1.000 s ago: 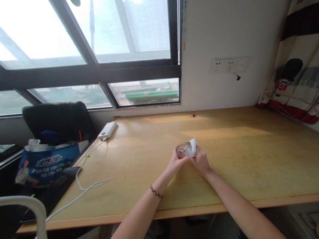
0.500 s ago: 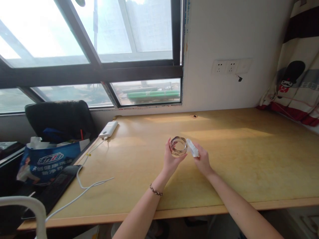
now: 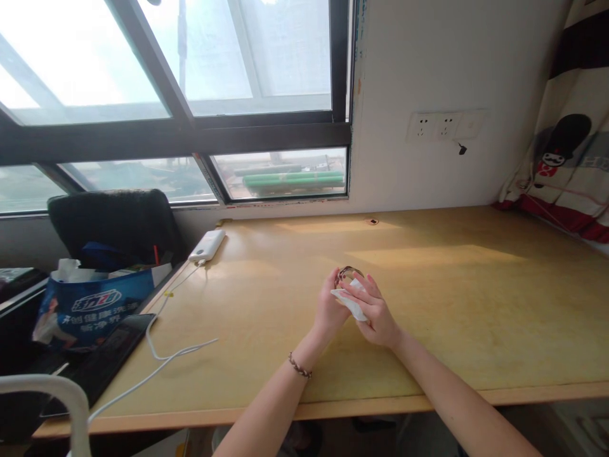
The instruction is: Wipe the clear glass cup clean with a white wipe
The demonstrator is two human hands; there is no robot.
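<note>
My left hand (image 3: 330,310) is wrapped round the left side of a small, thick-walled clear glass dish (image 3: 343,273), held over the wooden table. In my right hand (image 3: 379,315) is a folded white tissue (image 3: 353,307). The tissue and the right fingers lie over the near right part of the dish and hide most of it, so only its far rim shows. Both hands are close together, and some left fingers are hidden behind the dish and tissue.
A white power bank (image 3: 208,246) with a white cable (image 3: 164,362) lies at the left of the wooden table (image 3: 476,317). Left of the table are a black chair (image 3: 111,219), a blue bag (image 3: 80,311) and a dark flat panel (image 3: 114,355). A curtain (image 3: 566,152) hangs at right.
My right hand has moved left with the tissue, from beside the glass dish onto it. My left hand still holds the dish, which is now partly covered.
</note>
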